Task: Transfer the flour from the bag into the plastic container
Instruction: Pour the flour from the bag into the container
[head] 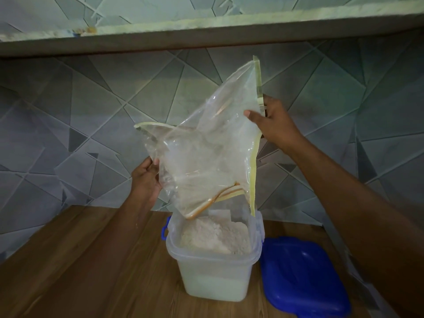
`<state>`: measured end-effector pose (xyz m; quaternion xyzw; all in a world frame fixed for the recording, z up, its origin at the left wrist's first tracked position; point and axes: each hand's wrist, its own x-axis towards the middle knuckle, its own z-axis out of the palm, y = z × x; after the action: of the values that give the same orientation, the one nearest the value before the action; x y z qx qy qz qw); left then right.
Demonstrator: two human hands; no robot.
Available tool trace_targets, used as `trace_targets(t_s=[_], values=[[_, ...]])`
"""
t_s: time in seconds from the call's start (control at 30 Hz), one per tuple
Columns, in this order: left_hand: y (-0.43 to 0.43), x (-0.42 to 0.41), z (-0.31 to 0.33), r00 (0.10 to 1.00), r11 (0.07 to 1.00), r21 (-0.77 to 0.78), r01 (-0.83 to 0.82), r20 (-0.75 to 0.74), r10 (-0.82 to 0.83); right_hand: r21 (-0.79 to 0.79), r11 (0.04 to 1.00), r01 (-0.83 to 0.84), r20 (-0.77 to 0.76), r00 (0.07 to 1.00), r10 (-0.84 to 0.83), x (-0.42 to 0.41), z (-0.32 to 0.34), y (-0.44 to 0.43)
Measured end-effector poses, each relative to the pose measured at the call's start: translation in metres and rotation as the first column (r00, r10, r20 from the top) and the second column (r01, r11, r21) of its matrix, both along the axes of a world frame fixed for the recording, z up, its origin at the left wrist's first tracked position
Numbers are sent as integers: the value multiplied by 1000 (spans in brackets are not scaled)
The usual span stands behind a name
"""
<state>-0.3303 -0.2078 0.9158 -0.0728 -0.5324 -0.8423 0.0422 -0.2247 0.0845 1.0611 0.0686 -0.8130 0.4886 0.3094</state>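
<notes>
A clear plastic bag [206, 152] with yellowish seams hangs upside down, its zip mouth low over the open plastic container [213, 271]. The bag looks almost see-through, with only a thin dusting inside. My left hand [146, 180] grips the bag's lower left side. My right hand [273, 122] holds its raised edge, thumb pressed on the plastic. Inside the translucent container, a heap of pale flour [213, 235] reaches close to the rim. The container stands on the wooden table [91, 271], with blue clips on its sides.
A blue lid [302, 276] lies flat on the table, just right of the container. A grey-green wall with a geometric pattern [91, 111] rises behind. A shelf edge [206, 35] runs across overhead.
</notes>
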Motion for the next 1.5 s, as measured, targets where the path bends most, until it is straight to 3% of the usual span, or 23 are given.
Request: trace_targets(t_s=[0.2, 0.37, 0.53, 0.7, 0.8, 0.93, 1.23, 1.5], values=[[21, -15, 15, 997, 997, -1, -81, 6, 81, -243, 967, 74, 90, 994, -54, -5, -10, 3], [29, -28, 12, 993, 995, -14, -96, 73, 96, -111, 981, 161, 142, 979, -145, -8, -43, 6], [28, -34, 10, 990, 994, -37, -103, 92, 106, 42, 996, 74, 252, 964, -82, -14, -62, 12], [19, -44, 25, 983, 990, -86, -110, 139, 121, 10, 998, 67, 234, 970, -68, -23, -53, 18], [11, -44, 42, 983, 976, -202, -77, 150, 108, -24, 998, 57, 255, 966, -49, -29, -42, 17], [-15, -55, 60, 986, 916, -397, -52, 126, 110, -83, 997, 6, 282, 959, 18, -35, -25, 7], [-100, -47, 76, 970, 892, -452, -16, 211, 124, -274, 961, -46, 382, 912, 152, -57, -40, -65], [-216, -54, 42, 966, 839, -543, 32, 233, 115, -404, 914, -14, 496, 837, 232, -96, -106, -162]])
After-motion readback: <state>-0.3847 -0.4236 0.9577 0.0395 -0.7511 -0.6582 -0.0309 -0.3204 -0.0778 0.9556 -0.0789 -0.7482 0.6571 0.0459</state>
